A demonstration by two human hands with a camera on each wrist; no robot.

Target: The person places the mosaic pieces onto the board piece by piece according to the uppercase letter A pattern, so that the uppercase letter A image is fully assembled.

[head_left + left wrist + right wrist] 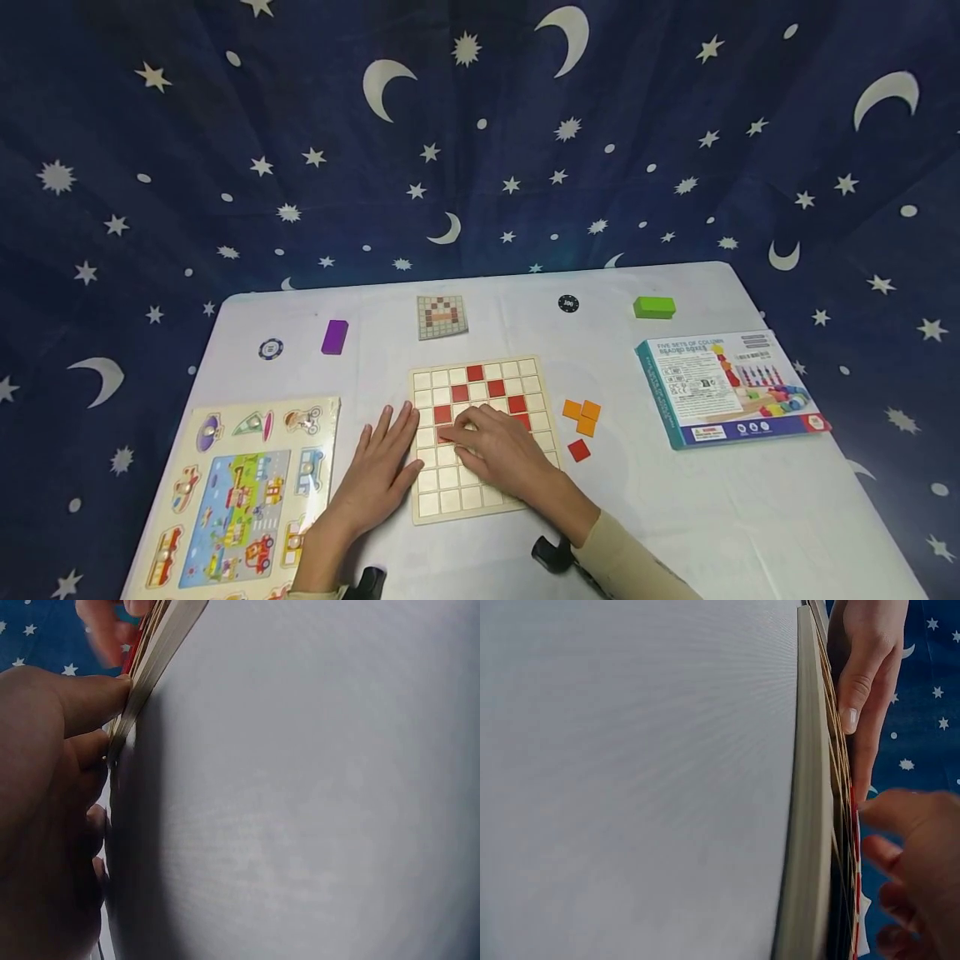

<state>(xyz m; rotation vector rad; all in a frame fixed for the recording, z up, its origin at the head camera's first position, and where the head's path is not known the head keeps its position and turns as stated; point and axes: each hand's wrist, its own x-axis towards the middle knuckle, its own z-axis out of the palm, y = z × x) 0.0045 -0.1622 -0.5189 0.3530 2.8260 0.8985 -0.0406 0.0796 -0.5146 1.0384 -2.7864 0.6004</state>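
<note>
A square wooden grid board (467, 498) lies on the table with several red tiles (475, 373) set in its cells. My left hand (381, 473) lies along the board's left side, fingers extended. Its thumb (97, 701) touches the board's edge (154, 675). Over the middle of the board is my right hand (501, 450), with bent, spread fingers. One fingertip touches a red tile in a left-hand cell, and this finger (892, 811) meets the red on the board's face in the right wrist view. Right of the board lie several orange tiles (586, 427) and a loose red tile (579, 451).
Behind the board lies a pattern card (442, 317). A wooden picture puzzle (198, 433) lies at left, and a bead-toy box (735, 387) at right. Purple (335, 337) and green blocks (654, 307) stand farther back, near two chips (568, 303). A starry cloth (480, 192) hangs behind.
</note>
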